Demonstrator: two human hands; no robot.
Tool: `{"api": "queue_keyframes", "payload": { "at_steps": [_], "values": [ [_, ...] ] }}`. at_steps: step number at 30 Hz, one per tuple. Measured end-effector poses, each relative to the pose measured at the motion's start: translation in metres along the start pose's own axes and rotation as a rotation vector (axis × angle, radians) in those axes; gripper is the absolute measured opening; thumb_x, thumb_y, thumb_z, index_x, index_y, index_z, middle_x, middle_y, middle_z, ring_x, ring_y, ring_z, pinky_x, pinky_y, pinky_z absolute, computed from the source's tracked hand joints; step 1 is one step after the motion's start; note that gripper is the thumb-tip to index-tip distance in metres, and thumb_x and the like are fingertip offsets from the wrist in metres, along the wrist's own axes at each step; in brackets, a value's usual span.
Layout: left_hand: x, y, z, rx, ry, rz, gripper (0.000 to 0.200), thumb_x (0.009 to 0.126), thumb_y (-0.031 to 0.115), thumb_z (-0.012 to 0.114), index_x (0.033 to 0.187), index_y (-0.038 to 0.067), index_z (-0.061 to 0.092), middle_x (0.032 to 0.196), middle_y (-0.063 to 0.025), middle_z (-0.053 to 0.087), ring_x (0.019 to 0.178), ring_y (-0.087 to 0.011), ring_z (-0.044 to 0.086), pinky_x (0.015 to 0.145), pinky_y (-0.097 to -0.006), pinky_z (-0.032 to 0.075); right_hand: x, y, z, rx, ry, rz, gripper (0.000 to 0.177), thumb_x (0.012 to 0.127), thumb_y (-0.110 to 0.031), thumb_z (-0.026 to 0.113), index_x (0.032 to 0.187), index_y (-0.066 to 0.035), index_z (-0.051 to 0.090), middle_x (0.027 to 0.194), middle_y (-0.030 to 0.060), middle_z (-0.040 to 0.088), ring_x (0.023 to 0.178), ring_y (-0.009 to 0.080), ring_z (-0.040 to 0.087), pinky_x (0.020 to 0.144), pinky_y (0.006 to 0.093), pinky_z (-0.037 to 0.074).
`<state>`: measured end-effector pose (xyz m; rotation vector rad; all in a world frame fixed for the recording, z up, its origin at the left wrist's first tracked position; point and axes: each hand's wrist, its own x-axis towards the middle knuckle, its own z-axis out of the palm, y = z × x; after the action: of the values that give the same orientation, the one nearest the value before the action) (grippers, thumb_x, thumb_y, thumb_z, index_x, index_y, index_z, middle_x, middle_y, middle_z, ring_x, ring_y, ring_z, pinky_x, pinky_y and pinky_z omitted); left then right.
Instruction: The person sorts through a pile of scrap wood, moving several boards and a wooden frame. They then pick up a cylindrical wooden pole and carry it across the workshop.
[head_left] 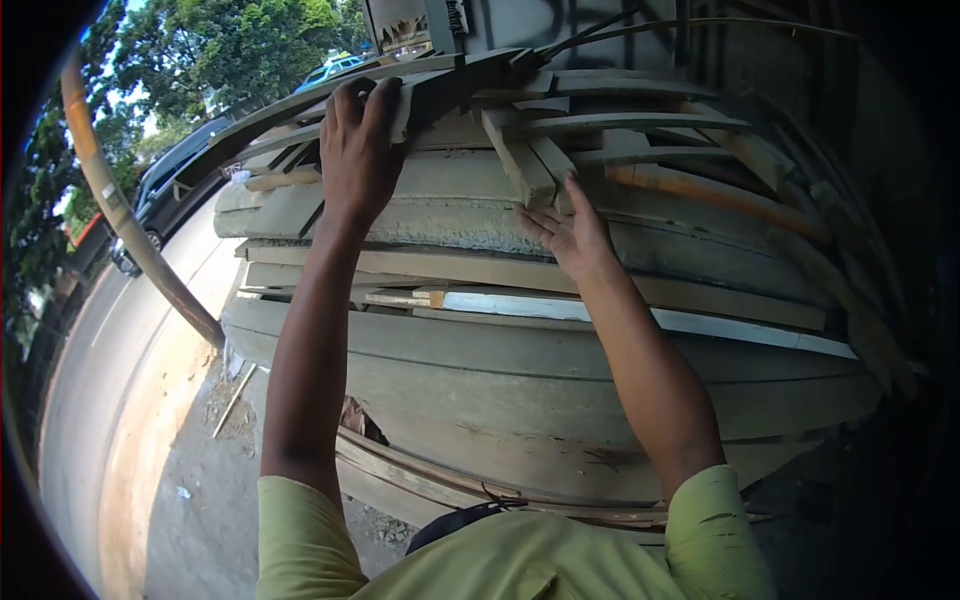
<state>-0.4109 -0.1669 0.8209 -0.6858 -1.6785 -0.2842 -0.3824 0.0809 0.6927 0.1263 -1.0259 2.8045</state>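
Observation:
My left hand (352,150) is closed around the end of a wooden plank (440,98) at the top of a lumber pile. That plank runs away to the upper right. Lower and to the right, my right hand (577,240) is at the near ends of two short wooden boards (522,165) lying side by side. Its thumb rests along the right-hand board, and its fingers reach under the ends. The palm faces up, and part of the grip is hidden behind the wood.
Long beams (450,220) and planks lie stacked across the view, with a pale painted strip (520,305) among them. A leaning pole (130,220) stands at the left, beside a road (90,370) with a dark car (165,190). A marked wall (600,40) rises behind.

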Motion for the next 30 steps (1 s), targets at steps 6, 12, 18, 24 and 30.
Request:
{"api": "queue_keyframes", "payload": {
  "at_steps": [6,12,18,24,30],
  "values": [
    [0.016,-0.011,-0.001,0.041,0.025,0.028,0.055,0.076,0.036,0.074,0.122,0.014,0.055,0.119,-0.0158,0.049,0.110,-0.0365,0.050,0.090,-0.0447,0.044,0.008,-0.022,0.011,0.035,0.017,-0.026,0.063,0.087,-0.034,0.066,0.129,0.000,0.034,0.118,0.0302,0.044,0.106,0.0371,0.055,0.089,0.0474,0.056],
    [0.017,-0.022,0.001,0.025,0.076,0.086,0.052,0.077,0.035,0.072,0.121,0.016,0.052,0.122,-0.0128,0.048,0.110,-0.0340,0.049,0.087,-0.0458,0.043,0.009,-0.039,0.023,0.018,-0.023,-0.018,0.067,0.087,-0.037,0.064,0.130,0.003,0.033,0.117,0.0307,0.046,0.103,0.0402,0.058,0.087,0.0443,0.057],
    [0.010,-0.011,-0.005,0.002,0.035,0.077,0.055,0.075,0.031,0.074,0.123,0.016,0.051,0.126,-0.0120,0.046,0.113,-0.0344,0.048,0.090,-0.0446,0.043,0.010,-0.058,0.041,-0.029,0.013,-0.038,0.071,0.087,-0.043,0.061,0.129,0.008,0.032,0.119,0.0321,0.047,0.101,0.0446,0.059,0.080,0.0392,0.060],
    [0.014,-0.007,-0.001,-0.009,0.087,0.082,0.055,0.076,0.030,0.074,0.123,0.016,0.051,0.126,-0.0142,0.045,0.113,-0.0361,0.047,0.090,-0.0455,0.043,0.019,-0.090,0.071,-0.090,-0.164,-0.138,0.073,0.088,-0.044,0.060,0.129,0.010,0.032,0.119,0.0342,0.048,0.102,0.0475,0.059,0.078,0.0396,0.062],
    [0.026,0.004,0.000,0.024,0.030,0.043,0.053,0.078,0.033,0.072,0.125,0.016,0.051,0.130,-0.0155,0.043,0.118,-0.0376,0.046,0.094,-0.0463,0.043,0.035,-0.122,0.093,-0.134,-0.093,-0.101,0.077,0.089,-0.054,0.052,0.130,0.009,0.033,0.119,0.0314,0.051,0.099,0.0497,0.059,0.075,0.0418,0.062]
  ]
}}
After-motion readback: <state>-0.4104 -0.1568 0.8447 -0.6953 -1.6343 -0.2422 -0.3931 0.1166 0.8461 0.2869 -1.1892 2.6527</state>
